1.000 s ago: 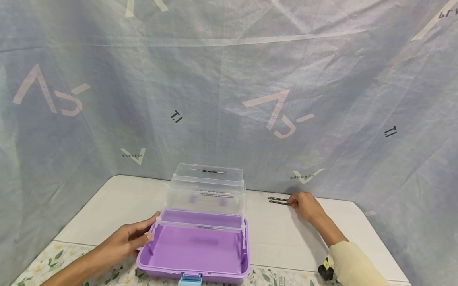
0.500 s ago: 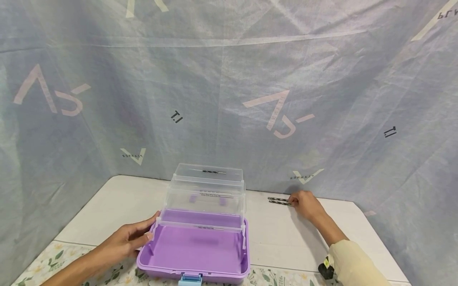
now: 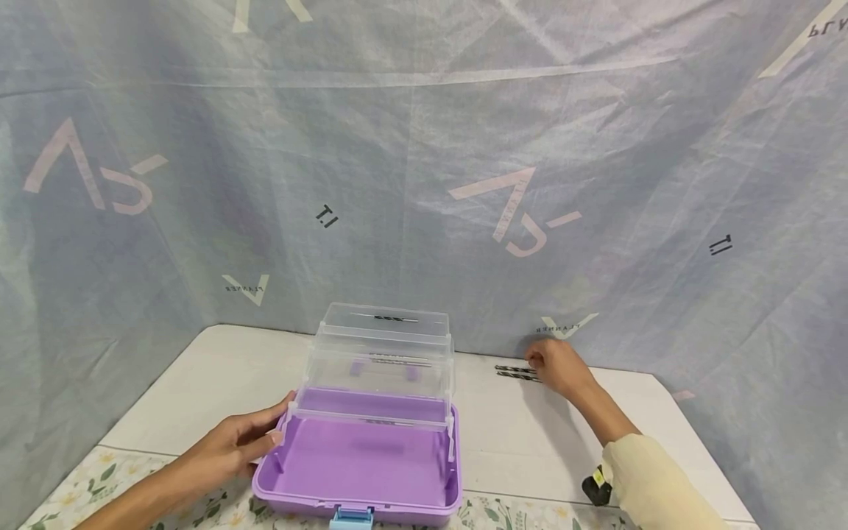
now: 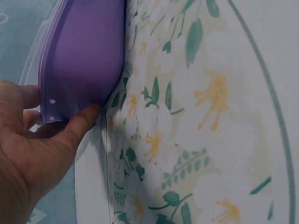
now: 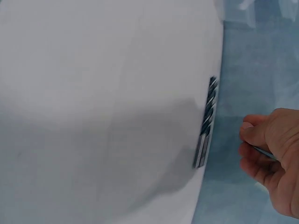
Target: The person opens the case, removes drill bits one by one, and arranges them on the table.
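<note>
My left hand (image 3: 232, 445) grips the left side of an open purple toolbox (image 3: 358, 508), thumb on one side of its corner and fingers on another. In the left wrist view the left hand (image 4: 44, 149) holds that purple corner (image 4: 79, 60). My right hand (image 3: 559, 368) is raised above the back of the table, pinching a thin metal drill bit (image 5: 264, 151) mostly hidden in the fingers. Below it lie two dark, spiral-fluted drill bits (image 3: 517, 376) side by side; the right wrist view shows these drill bits (image 5: 205, 123) near the table's far edge.
Clear tiers of trays (image 3: 384, 338) stand raised at the toolbox's back, with several drill bits in them. A blue latch (image 3: 352, 518) hangs at its front. A black object with a yellow label (image 3: 598, 486) sits by the right sleeve. Grey cloth (image 3: 397, 184) hangs behind the table.
My right hand has risen off the table and shifted slightly left, lifting a thin drill bit. Two drill bits stay where they were. The left hand and toolbox have not moved.
</note>
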### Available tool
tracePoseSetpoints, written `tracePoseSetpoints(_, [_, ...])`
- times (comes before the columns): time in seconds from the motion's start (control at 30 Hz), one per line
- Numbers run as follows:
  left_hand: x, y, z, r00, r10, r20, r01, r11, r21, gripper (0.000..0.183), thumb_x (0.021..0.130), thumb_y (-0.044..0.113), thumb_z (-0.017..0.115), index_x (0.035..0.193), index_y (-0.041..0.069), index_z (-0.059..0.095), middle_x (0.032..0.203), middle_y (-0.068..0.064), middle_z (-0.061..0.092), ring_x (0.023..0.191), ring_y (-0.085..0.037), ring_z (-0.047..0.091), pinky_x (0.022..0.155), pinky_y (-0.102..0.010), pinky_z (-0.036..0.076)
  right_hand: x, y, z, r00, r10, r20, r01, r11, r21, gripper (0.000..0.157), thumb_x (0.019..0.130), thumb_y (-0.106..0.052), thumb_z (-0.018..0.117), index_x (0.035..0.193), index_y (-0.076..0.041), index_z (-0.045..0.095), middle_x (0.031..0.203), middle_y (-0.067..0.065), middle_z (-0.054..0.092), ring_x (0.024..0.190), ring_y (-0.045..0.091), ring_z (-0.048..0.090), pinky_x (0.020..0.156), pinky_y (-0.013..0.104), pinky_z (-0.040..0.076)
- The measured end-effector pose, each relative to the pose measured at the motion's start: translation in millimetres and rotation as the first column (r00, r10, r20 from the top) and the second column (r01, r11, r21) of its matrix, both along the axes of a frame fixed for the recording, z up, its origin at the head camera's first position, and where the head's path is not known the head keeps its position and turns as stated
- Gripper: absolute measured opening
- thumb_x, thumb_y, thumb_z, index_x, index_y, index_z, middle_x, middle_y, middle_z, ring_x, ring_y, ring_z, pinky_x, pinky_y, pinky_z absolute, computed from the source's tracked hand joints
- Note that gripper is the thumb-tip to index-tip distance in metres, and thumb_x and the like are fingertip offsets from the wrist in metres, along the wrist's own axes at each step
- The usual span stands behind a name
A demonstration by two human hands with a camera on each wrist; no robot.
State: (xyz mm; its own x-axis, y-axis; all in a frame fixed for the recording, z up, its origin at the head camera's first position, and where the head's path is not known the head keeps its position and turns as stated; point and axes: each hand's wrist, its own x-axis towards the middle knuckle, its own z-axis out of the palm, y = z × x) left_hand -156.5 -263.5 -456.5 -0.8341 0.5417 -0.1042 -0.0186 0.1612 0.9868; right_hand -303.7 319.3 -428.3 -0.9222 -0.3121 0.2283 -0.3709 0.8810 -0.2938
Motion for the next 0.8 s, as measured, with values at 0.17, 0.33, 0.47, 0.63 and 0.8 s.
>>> tracePoseSetpoints(0.17, [-0.7,0.3,-0.4,1.000,-0.001,0.013,0.001,1.000,0.003,0.076,0.123,0.022,0.051,0.178,0.001,0.002,0.179,-0.040,0.000,0.130,-0.014,0.072,0.095,-0.047,0.071,-5.8,-12.3,6.8,0.995,0.072,-0.069,-0.075,0.997,-0.038,0.020,0.096,0.011,0.073,0.106,0.000,0.086,0.100,0.014,0.083,0.091,0.030,0.076,0.081,0.048,0.068])
tracePoseSetpoints(0.33, [-1.9,0.3,-0.9,1.000,-0.001,0.009,0.001,1.000,0.003,0.076,0.123,0.022,0.051,0.178,0.001,0.003,0.180,-0.038,-0.001,0.129,-0.013,0.072,0.095,-0.046,0.071,-14.2,-26.8,11.1,0.976,0.158,-0.149,-0.169,0.984,-0.063,0.029,0.092,0.012,0.066,0.103,-0.005,0.087,0.099,0.009,0.082,0.089,0.023,0.072,0.081,0.043,0.066])
tracePoseSetpoints(0.47, [-1.9,0.8,-0.5,1.000,-0.005,0.001,0.005,1.000,0.001,0.075,0.123,0.022,0.050,0.178,0.000,0.003,0.181,-0.035,-0.005,0.130,-0.006,0.070,0.095,-0.046,0.071,-11.4,-47.7,24.2,0.976,0.160,-0.145,-0.170,0.984,-0.060,0.027,0.093,0.014,0.064,0.092,-0.007,0.081,0.086,0.005,0.071,0.079,0.017,0.057,0.072,0.033,0.051])
tracePoseSetpoints(0.63, [-1.6,0.6,-0.6,1.000,-0.009,0.001,0.009,1.000,0.010,0.075,0.123,0.021,0.050,0.177,-0.001,0.002,0.180,-0.035,-0.005,0.131,-0.005,0.070,0.096,-0.045,0.071,-3.2,-74.6,42.1,0.988,0.104,-0.112,-0.107,0.994,-0.027,0.024,0.095,0.013,0.069,0.100,-0.003,0.086,0.091,0.007,0.076,0.083,0.018,0.061,0.076,0.036,0.055])
tracePoseSetpoints(0.8, [-2.0,-1.1,-0.9,1.000,-0.017,0.004,0.017,1.000,0.024,0.076,0.123,0.020,0.049,0.176,-0.004,0.000,0.182,-0.027,-0.010,0.133,-0.003,0.069,0.098,-0.045,0.070,-3.0,-90.8,50.6,0.990,0.108,-0.089,-0.112,0.993,-0.038,0.022,0.098,0.008,0.072,0.112,-0.001,0.087,0.109,0.013,0.084,0.099,0.026,0.075,0.093,0.049,0.067])
